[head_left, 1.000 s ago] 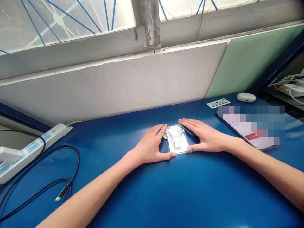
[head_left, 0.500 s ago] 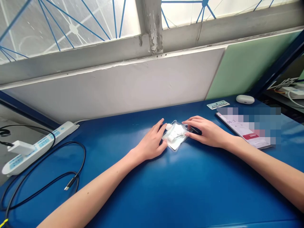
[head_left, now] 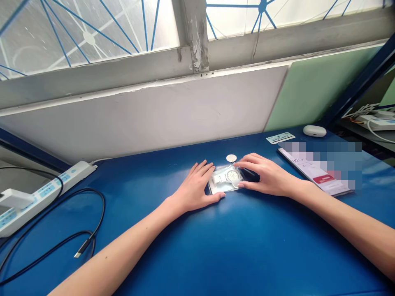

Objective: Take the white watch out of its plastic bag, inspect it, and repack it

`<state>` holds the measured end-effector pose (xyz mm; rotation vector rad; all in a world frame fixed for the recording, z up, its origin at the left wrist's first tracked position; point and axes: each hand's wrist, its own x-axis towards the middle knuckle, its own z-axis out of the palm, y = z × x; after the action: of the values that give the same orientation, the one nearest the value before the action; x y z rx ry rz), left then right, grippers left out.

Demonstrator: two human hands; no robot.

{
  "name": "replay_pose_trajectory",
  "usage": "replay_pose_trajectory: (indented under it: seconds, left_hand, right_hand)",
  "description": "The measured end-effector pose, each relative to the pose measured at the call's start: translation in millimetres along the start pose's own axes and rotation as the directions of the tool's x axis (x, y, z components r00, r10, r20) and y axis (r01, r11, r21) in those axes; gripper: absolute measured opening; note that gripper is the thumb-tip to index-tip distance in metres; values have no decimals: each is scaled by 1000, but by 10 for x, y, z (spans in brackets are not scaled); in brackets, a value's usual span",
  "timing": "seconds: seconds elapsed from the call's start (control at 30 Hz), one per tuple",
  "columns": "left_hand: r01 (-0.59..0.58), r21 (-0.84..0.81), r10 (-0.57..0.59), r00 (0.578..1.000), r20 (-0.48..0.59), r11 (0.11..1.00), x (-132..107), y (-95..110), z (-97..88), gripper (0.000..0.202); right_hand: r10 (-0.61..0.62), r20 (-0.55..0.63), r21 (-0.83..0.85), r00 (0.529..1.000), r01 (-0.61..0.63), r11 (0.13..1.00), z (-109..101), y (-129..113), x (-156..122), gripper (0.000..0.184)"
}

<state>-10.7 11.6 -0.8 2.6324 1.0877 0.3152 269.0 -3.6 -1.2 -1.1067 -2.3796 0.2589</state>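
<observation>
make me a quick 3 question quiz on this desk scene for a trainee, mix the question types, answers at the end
1. Open: which item lies just beyond the clear packet, near the fingertips of the right hand?

2. True or false: the loose plug of the black cable lies on the blue table.

3. Multiple choice: where is the white rounded case?
A) beside the power strip
B) beyond the phone, at the right end of the table
C) on top of the packet

Key:
1. A round white disc
2. True
3. B
</observation>
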Motion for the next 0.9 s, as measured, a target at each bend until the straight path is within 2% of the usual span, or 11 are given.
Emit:
replay_pose_trajectory:
  seconds: [0.13,0.4,0.9]
  left_hand:
    - [2,-1,-2,1000,-5,1000,0,7,2,82]
    - [38,4,-38,998,-42,999,3,13,24,81]
    - [41,38,-41,999,-22,998,10,29,15,73]
  right_hand:
    - [15,29,-4,999,-15,1000,17,49,-29,61]
    - [46,61,20,997,-47,999,28,61,-21,64]
    - [78,117,16,990,-81,997,-23,104,-38,71]
